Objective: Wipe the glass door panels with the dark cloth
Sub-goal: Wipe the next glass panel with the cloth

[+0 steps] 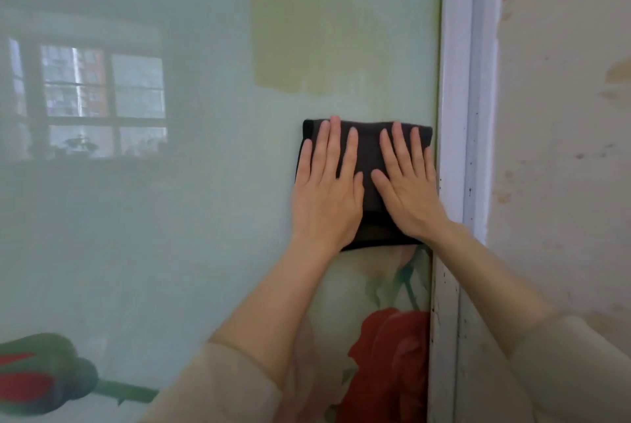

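A folded dark cloth point(369, 146) lies flat against the pale green frosted glass door panel point(205, 190), close to the panel's right edge. My left hand point(326, 197) presses on the cloth's left half with fingers spread and pointing up. My right hand point(408, 193) presses on its right half in the same way, with its little finger next to the door frame. Both palms hide the middle and lower parts of the cloth. Printed red roses show on the glass below the cloth and at the lower left.
A white door frame point(457, 108) runs vertically just right of the cloth. Beyond it is a stained beige wall point(563, 149). A yellowish patch point(300, 30) sits on the glass above the cloth. A window reflection point(92, 98) shows on the glass at left.
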